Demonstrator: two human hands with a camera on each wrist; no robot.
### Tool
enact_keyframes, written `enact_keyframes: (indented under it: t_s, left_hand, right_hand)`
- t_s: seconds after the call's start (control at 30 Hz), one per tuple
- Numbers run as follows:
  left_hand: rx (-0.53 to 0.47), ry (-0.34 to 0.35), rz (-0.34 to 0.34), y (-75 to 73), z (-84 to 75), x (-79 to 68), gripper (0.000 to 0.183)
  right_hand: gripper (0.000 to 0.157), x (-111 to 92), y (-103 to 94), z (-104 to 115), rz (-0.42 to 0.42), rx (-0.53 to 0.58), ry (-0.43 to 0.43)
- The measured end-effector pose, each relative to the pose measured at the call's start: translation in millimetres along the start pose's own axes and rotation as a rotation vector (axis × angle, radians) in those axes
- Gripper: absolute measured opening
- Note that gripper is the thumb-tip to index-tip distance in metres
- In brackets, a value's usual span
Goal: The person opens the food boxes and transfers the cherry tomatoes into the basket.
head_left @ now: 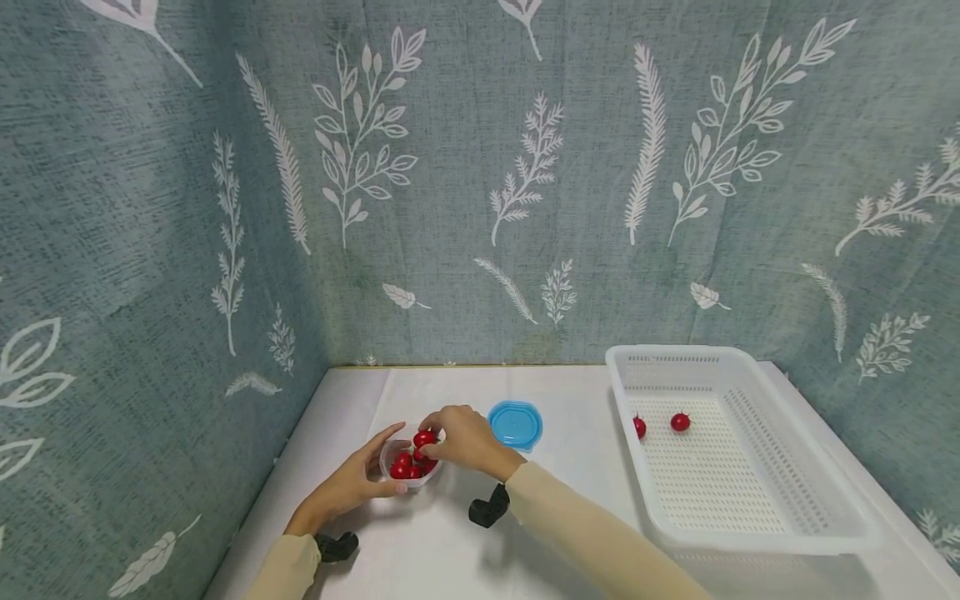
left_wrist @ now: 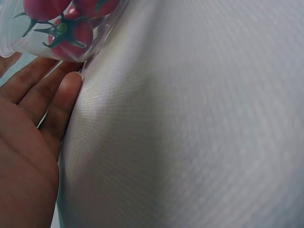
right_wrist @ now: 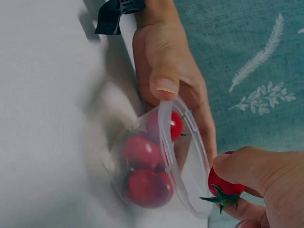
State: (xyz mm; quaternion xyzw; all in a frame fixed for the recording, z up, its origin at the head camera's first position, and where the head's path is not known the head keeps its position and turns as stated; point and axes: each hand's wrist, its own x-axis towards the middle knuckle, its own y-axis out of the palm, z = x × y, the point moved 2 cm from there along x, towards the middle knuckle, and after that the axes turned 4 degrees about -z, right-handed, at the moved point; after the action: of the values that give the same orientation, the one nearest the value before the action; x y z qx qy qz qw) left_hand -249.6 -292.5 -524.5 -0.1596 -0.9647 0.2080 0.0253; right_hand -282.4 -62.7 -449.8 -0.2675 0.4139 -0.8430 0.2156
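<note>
A small clear plastic container [head_left: 386,461] stands on the white table, with several red cherry tomatoes [head_left: 401,469] inside. My left hand [head_left: 348,487] holds it from the left, thumb at the near rim and fingers along the far side. In the right wrist view that thumb [right_wrist: 166,78] lies on the container's rim. Over the container, my right hand [head_left: 467,439] pinches one cherry tomato [right_wrist: 223,183] between thumb and fingers, its green calyx showing. The left wrist view shows tomatoes [left_wrist: 71,38] through the container wall, close to the left fingertips [left_wrist: 71,83].
A blue lid [head_left: 515,425] lies on the table right of the container. Farther right stands a white perforated basket [head_left: 727,492] holding two tomatoes [head_left: 680,422]. Patterned grey-green fabric [head_left: 450,208] hangs behind the table and along its left side.
</note>
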Motion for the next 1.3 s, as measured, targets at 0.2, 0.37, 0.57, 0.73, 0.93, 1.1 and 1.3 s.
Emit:
enact_keyframes:
  t_s: [0.2,0.37,0.57,0.73,0.93,1.1,1.3]
  left_hand:
    - [0.001,-0.002,0.004,0.0,1.0,0.8,0.100]
    - [-0.014,0.006,0.006,0.1,3.0,1.8,0.100]
    - [-0.026,-0.023,-0.009,1.5,2.7,2.2,0.102]
    - [-0.011,-0.041,-0.023,1.8,1.5,3.2,0.101]
    - [-0.009,-0.029,-0.016,1.3,-0.4,2.3,0.103]
    - [-0.009,-0.012,-0.007,0.6,-1.0,0.9,0.101]
    - [-0.027,0.003,0.002,0.4,0.7,0.5,0.100]
  right_hand:
    - [0.028,-3,-14.9,-2,-0.012,-0.012,-0.028]
    - [0.029,-6,-26.2,-6,-0.042,-0.006,0.011]
    - [0.020,-12,-39.8,-12,-0.071,0.010,0.023]
    - [0.020,-18,-49.6,-17,-0.077,0.037,0.025]
    - [0.015,-26,-57.6,-25,-0.085,0.050,0.041]
    - [0.017,-31,-62.2,-35,-0.090,0.056,0.073]
    - [0.019,-39,-72.2,-42,-0.129,0.036,0.068]
